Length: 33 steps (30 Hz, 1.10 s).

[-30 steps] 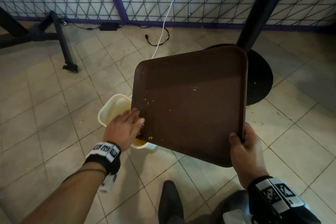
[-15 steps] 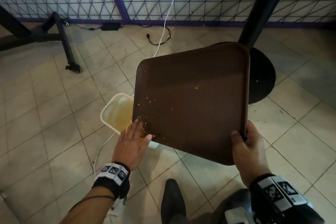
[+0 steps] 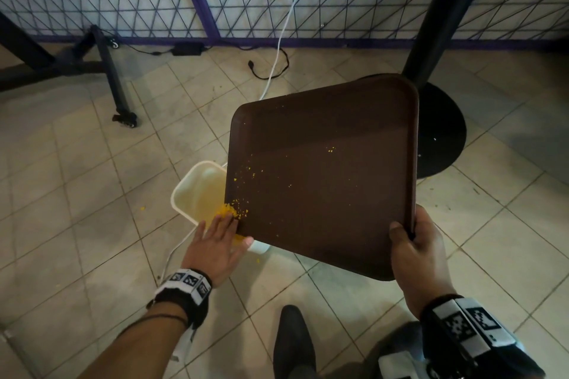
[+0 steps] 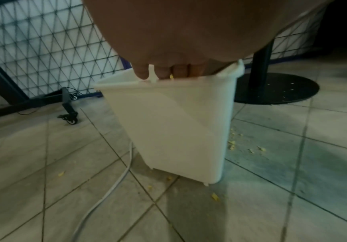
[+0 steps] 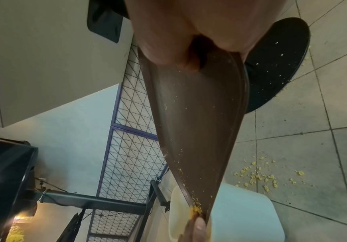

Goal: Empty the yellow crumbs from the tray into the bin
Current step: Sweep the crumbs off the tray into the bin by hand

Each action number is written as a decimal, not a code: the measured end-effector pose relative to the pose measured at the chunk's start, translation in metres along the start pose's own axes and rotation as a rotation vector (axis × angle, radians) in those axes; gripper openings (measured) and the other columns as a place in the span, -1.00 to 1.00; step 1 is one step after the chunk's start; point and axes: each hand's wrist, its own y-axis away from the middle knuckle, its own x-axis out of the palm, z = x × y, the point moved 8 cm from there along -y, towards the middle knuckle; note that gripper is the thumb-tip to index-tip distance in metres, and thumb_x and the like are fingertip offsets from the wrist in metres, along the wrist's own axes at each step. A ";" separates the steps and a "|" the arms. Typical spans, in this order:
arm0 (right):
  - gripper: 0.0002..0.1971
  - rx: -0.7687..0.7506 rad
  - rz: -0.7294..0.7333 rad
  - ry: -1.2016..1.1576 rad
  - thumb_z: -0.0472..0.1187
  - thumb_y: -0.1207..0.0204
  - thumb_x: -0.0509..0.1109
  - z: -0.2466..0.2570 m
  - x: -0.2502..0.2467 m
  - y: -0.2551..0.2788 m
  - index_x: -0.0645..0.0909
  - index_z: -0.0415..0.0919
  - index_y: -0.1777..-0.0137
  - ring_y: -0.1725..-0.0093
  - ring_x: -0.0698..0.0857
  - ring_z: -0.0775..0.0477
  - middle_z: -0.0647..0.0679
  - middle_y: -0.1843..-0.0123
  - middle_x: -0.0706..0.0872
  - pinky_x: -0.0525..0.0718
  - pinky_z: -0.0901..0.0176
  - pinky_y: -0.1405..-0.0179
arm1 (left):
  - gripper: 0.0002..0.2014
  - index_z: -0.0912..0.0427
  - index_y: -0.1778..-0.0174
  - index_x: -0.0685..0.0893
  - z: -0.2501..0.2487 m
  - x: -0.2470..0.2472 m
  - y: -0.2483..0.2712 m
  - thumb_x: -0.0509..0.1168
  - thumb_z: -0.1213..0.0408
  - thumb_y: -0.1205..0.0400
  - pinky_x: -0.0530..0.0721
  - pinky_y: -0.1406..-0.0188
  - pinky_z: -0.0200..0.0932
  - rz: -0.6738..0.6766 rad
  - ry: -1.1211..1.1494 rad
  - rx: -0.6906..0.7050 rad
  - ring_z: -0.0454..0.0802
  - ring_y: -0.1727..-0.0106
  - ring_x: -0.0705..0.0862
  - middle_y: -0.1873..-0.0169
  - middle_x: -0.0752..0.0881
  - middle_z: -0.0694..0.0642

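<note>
While we look down from the head view, our right hand grips the near corner of the brown tray, tilted over the white bin on the tiled floor. Our left hand, fingers straight and together, touches a heap of yellow crumbs at the tray's low edge, above the bin.

From the left wrist, we see fingertips at the bin's rim, with a white cable trailing beside.

From the right wrist, we see crumbs scattered on the floor beside the bin.
</note>
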 end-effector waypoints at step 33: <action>-0.67 0.038 -0.015 -0.010 -0.31 -0.70 0.18 -0.005 -0.002 -0.003 0.55 0.18 -0.19 -0.17 0.69 -0.10 0.08 -0.11 0.72 0.66 -0.14 -0.13 | -0.18 0.03 -0.74 -0.22 -0.057 -0.078 -0.067 -0.33 -0.40 -0.65 -0.08 -0.72 0.03 -0.173 0.398 0.002 -0.07 -0.74 -0.08 -0.75 -0.21 -0.02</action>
